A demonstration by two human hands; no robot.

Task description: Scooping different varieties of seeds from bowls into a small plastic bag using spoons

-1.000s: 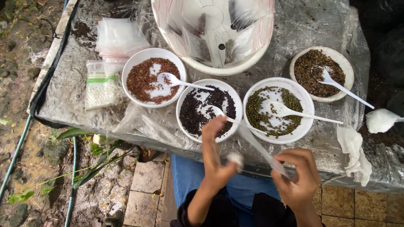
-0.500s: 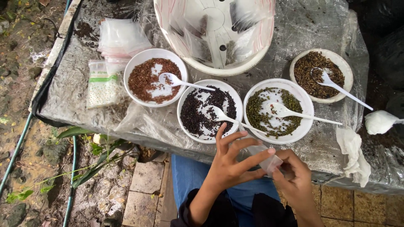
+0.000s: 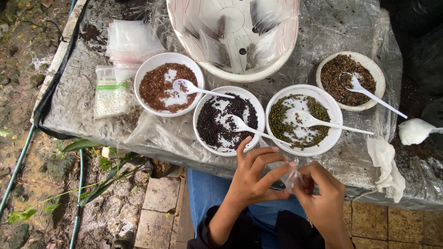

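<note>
both hands meet in front of the table edge, above the lap. the left hand (image 3: 251, 177) and the right hand (image 3: 323, 193) pinch a small clear bag (image 3: 290, 177) between their fingertips; the fingers are closed on its top edge, the left ones partly spread. i cannot tell if the bag has seeds inside or if it is sealed. on the table (image 3: 83, 101) stand four white bowls, each with a white spoon: the brown seed bowl (image 3: 169, 84), the black seed bowl (image 3: 229, 120), the green seed bowl (image 3: 303, 119) and the dark seed bowl (image 3: 350, 80). all look well filled, so i judge much packing is left. a stack of empty bags (image 3: 131, 44) waits nearby, and the big white basin (image 3: 233, 37) already holds some bags.
</note>
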